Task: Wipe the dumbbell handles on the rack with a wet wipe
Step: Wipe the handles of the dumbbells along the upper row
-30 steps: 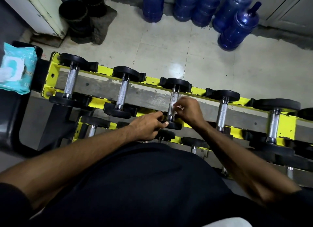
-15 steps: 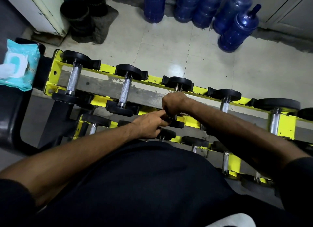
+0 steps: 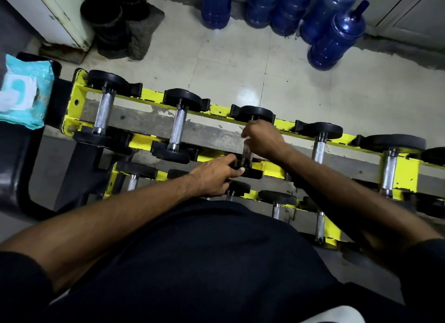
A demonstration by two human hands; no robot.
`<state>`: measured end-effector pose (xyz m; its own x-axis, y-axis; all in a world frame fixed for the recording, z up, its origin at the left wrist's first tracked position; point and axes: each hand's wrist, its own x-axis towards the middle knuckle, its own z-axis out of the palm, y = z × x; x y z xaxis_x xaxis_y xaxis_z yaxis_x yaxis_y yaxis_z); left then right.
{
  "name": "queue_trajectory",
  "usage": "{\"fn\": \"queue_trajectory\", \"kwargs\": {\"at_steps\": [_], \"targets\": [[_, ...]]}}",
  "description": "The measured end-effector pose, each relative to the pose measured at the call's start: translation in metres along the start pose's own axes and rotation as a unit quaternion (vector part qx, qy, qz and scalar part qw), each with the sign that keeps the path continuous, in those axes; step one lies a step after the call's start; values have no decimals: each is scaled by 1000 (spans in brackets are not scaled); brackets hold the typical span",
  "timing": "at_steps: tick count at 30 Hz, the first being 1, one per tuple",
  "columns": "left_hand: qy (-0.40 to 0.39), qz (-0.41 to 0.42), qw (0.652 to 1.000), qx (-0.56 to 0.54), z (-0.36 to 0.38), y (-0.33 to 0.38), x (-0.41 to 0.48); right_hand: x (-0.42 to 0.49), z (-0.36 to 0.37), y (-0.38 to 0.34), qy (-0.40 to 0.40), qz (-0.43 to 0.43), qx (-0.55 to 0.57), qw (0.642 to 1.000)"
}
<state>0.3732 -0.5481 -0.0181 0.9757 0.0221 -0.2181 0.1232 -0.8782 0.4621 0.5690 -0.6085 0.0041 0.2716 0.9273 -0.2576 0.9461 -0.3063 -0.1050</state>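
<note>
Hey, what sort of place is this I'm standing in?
Most likely a small gym or its storage corner: a yellow two-tier dumbbell rack, chrome-handled dumbbells across it, and blue water jugs on the tiled floor.

The right grip (image 3: 262, 139), motion-blurred, covers the upper handle (image 3: 246, 154) of the third dumbbell (image 3: 252, 112) on the rack (image 3: 149, 97); whatever it holds is hidden. The rack's right end runs off frame (as does the wipe pack (image 3: 24, 98) left of the rack). Forearms hide part of the rack's lower tier.

Blue water jugs (image 3: 337, 36) clustered on tiled floor (image 3: 228, 65); black buckets (image 3: 103, 14) beside white cabinet (image 3: 48, 7).
</note>
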Motion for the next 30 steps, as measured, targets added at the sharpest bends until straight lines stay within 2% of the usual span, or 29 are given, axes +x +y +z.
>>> {"fn": "queue_trajectory", "kwargs": {"at_steps": [1,3,6,8,13,17,20,21,23,25,26,28,29,30], "targets": [[0,0,1000,0,0,0,0,-8,5,5,45,39,64,996],[2,3,1000,-1,1,-1,0,-27,20,1,114,132,192,966],[7,7,1000,-1,1,-3,-1,-51,39,-12,136,197,303,922],[8,5,1000,-1,0,-3,-2,-51,42,-12,153,213,298,918],[7,0,1000,2,1,1,-3,-14,24,-2,220,214,196,931],[8,-5,1000,-7,-1,2,-2,-13,29,2,172,143,143,964],[9,-7,1000,-10,-1,2,-1,-40,46,-4,130,117,207,962],[10,-9,1000,-9,-1,2,-1,-49,50,-8,135,137,258,947],[15,-9,1000,-6,-1,2,-1,-51,55,-10,165,226,369,886],[16,-10,1000,-3,-1,2,-2,-33,54,-4,190,338,466,795],[15,-11,1000,-1,0,2,-3,-21,52,0,199,378,523,738],[14,-16,1000,5,0,3,-4,1,49,11,199,417,627,628],[13,-17,1000,7,0,3,-5,6,49,15,188,422,657,595],[11,-16,1000,8,1,3,-5,7,50,18,172,425,674,579]]}}
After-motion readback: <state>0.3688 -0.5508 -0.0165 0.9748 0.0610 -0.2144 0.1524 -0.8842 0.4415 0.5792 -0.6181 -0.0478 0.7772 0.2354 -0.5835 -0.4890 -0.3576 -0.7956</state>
